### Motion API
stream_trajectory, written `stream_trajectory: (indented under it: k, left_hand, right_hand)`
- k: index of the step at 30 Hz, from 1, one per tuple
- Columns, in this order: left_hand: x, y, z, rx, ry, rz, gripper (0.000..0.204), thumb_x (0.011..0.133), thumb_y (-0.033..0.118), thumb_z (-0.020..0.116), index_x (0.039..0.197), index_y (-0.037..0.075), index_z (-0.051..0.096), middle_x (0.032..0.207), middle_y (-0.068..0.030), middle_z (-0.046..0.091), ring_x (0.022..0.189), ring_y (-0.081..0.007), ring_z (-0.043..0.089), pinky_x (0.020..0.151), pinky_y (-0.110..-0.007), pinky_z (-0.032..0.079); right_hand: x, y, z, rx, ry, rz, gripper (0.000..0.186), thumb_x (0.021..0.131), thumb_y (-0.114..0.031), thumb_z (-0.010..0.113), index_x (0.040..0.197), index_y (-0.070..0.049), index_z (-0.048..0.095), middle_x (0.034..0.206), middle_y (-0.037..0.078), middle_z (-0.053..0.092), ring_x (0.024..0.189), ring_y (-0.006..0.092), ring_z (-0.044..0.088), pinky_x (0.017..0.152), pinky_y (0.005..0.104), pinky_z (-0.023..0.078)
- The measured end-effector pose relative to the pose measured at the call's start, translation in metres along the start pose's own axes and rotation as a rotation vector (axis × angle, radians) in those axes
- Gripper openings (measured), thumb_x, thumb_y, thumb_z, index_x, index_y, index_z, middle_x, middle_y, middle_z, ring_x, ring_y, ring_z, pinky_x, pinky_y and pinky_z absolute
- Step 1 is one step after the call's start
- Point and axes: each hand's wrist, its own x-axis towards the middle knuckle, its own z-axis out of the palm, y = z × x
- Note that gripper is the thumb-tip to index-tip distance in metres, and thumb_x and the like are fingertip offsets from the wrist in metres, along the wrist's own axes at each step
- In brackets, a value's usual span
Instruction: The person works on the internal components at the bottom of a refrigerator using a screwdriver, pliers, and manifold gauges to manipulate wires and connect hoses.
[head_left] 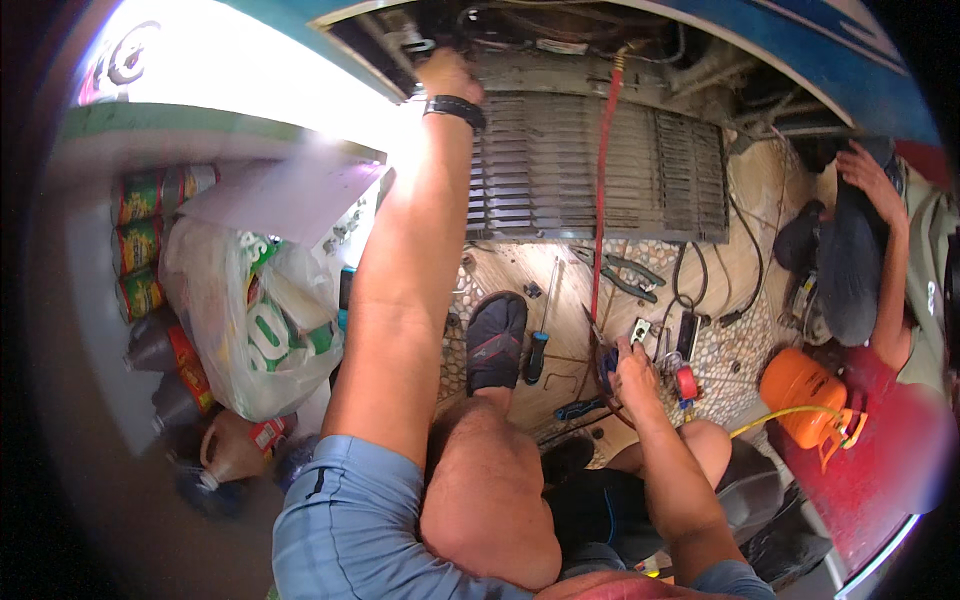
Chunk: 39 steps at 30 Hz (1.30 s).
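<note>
My left hand reaches up to the upper left corner of the appliance's open lower compartment, above a grey louvred grille. Its fingers are blurred and partly hidden there. Lower right, my right hand is closed near the floor, with a small green-and-white piece showing past its fingers; what exactly it grips I cannot make out. Beside it is a manifold gauge with a red face. A red hose drops from a brass fitting in the compartment toward this hand.
On the floor lie a screwdriver, pliers and a black cable. An orange gas cylinder with a yellow hose stands at right, near another person's hand. At left are a filled plastic bag, cans and bottles.
</note>
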Motion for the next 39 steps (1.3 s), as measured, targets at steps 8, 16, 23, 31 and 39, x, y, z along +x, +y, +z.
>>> stream_trajectory:
  k: [8, 16, 23, 31, 39]
  left_hand:
    - [0.002, 0.022, -0.003, -0.141, -0.021, 0.011, 0.024, 0.072, 0.02, 0.067, 0.093, 0.007, 0.071, 0.093, -0.0152, 0.07, 0.094, -0.0339, 0.067, 0.082, -0.037, 0.053]
    - [-0.005, 0.03, -0.01, -2.214, 0.357, -0.84, 0.016, 0.08, 0.008, 0.063, 0.095, 0.005, 0.067, 0.105, -0.017, 0.066, 0.096, -0.0349, 0.062, 0.084, -0.035, 0.049]
    - [-0.048, 0.018, 0.029, -1.938, 0.407, -0.09, 0.036, 0.094, 0.025, 0.052, 0.126, 0.008, 0.051, 0.111, -0.0138, 0.061, 0.101, -0.0269, 0.056, 0.091, -0.039, 0.044]
    - [-0.039, 0.0, 0.096, -1.03, 0.209, 0.023, 0.041, 0.095, 0.034, 0.048, 0.129, 0.011, 0.051, 0.124, -0.0125, 0.056, 0.118, -0.0272, 0.047, 0.103, -0.042, 0.032]
    - [-0.025, 0.012, 0.134, -1.415, -0.022, 0.115, 0.045, 0.096, 0.041, 0.044, 0.132, 0.014, 0.049, 0.137, -0.0108, 0.05, 0.129, -0.0271, 0.041, 0.111, -0.042, 0.025]
  right_hand:
    - [0.036, 0.006, -0.008, -0.141, -0.234, -0.127, 0.039, 0.079, -0.019, 0.072, 0.107, -0.002, 0.053, 0.083, 0.025, 0.065, 0.085, 0.0456, 0.064, 0.071, 0.0506, 0.052]
    - [0.144, -0.218, -0.178, 0.497, 0.513, -0.67, 0.042, 0.093, -0.018, 0.051, 0.132, -0.001, 0.047, 0.126, 0.025, 0.053, 0.116, 0.0418, 0.052, 0.099, 0.0459, 0.042]
    - [0.228, -0.306, -0.218, 0.458, 0.449, -0.556, 0.057, 0.092, -0.031, 0.045, 0.141, -0.002, 0.04, 0.142, 0.027, 0.042, 0.13, 0.0398, 0.044, 0.111, 0.0419, 0.033]
    - [0.241, -0.366, -0.221, 0.307, 0.308, -0.385, 0.051, 0.084, -0.03, 0.051, 0.122, 0.002, 0.058, 0.126, 0.025, 0.058, 0.117, 0.0401, 0.056, 0.103, 0.04, 0.042]
    - [0.301, -0.346, -0.23, 0.369, 0.431, -0.512, 0.056, 0.067, -0.041, 0.07, 0.109, -0.003, 0.069, 0.119, 0.02, 0.064, 0.111, 0.0295, 0.062, 0.096, 0.0319, 0.047]
